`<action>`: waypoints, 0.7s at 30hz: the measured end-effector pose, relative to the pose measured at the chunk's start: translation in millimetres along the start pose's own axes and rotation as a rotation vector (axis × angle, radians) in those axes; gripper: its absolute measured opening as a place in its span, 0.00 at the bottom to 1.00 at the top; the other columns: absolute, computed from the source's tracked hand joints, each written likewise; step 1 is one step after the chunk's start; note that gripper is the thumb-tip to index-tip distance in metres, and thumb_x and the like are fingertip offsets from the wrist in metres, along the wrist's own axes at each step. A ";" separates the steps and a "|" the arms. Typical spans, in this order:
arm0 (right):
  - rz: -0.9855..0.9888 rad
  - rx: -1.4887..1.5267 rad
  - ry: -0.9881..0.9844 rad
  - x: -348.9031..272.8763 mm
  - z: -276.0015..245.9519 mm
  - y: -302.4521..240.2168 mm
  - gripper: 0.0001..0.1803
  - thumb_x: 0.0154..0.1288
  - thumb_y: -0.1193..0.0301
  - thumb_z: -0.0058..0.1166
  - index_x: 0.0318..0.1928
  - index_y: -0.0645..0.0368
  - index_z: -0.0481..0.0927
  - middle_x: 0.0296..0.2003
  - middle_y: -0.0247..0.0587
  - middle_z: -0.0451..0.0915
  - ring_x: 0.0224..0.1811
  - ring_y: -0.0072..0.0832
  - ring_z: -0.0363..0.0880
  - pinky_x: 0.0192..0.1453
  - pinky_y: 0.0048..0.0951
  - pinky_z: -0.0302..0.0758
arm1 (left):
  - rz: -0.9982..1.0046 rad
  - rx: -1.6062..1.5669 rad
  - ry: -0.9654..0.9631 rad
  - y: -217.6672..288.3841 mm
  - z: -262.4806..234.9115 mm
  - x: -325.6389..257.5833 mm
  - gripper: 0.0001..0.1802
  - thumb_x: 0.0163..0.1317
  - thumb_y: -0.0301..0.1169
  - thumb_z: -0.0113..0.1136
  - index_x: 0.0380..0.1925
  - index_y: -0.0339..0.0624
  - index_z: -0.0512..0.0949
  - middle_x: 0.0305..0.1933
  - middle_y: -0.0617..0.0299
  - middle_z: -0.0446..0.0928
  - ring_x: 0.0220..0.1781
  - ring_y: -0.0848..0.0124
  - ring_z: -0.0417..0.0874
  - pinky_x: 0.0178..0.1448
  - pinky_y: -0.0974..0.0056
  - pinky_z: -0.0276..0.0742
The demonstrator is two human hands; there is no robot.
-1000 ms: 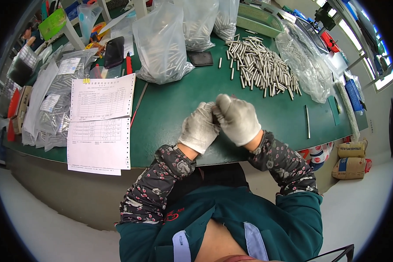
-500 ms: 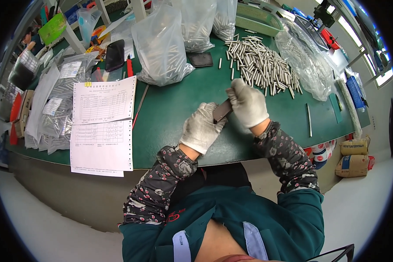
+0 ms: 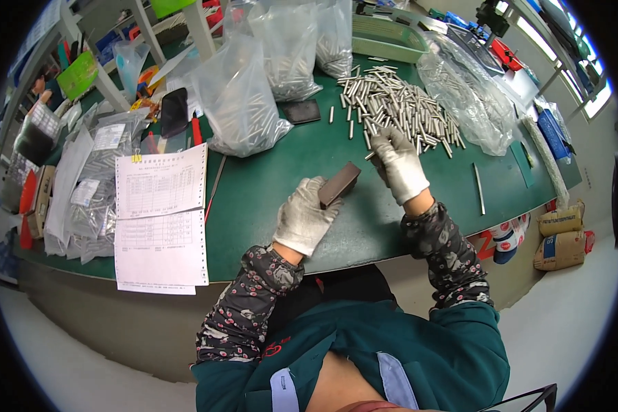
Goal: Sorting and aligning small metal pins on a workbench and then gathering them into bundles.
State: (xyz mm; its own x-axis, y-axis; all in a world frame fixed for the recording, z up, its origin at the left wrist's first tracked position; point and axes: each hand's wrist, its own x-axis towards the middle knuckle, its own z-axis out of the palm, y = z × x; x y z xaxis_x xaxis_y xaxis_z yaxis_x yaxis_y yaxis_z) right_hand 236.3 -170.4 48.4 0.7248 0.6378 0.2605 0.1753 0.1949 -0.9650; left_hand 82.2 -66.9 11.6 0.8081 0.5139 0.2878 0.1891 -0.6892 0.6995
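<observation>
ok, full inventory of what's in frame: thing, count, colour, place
dark block: 1, brown-black, held in left hand over table
metal pins: loose pile, too many to count, silver, far right of table
single rod: 1, silver, right of table, apart from pile
clear bags: several, filled with pins, far side and right
printed sheets: 2, white, left near edge
green table: 1, bare middle
green tray: 1, far edge
cardboard boxes: 2, brown, floor at right
left hand: white glove, grips block
right hand: white glove, at pile's near edge, pinching a pin

left hand [image 3: 303, 218] gloved, fingers curled, right hand [image 3: 400, 165] reaching forward
</observation>
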 end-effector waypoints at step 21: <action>0.407 1.616 -0.052 -26.6 -8.8 47.6 0.18 0.72 0.62 0.38 0.34 0.63 0.74 0.16 0.27 0.60 0.10 0.17 0.54 0.10 0.20 0.52 | -0.019 -0.047 0.022 -15.6 6.7 -0.8 0.22 0.51 0.39 0.66 0.44 0.40 0.74 0.42 0.52 0.77 0.41 0.54 0.81 0.44 0.58 0.78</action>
State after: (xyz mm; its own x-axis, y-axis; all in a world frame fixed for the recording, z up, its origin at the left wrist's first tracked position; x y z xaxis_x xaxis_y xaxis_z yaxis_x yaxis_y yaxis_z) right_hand 231.2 -184.7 -4.7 0.5202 0.8526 0.0495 -0.8539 0.5182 0.0480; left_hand 82.4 -60.0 -4.0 0.7920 0.5382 0.2882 0.1772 -0.6544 0.7351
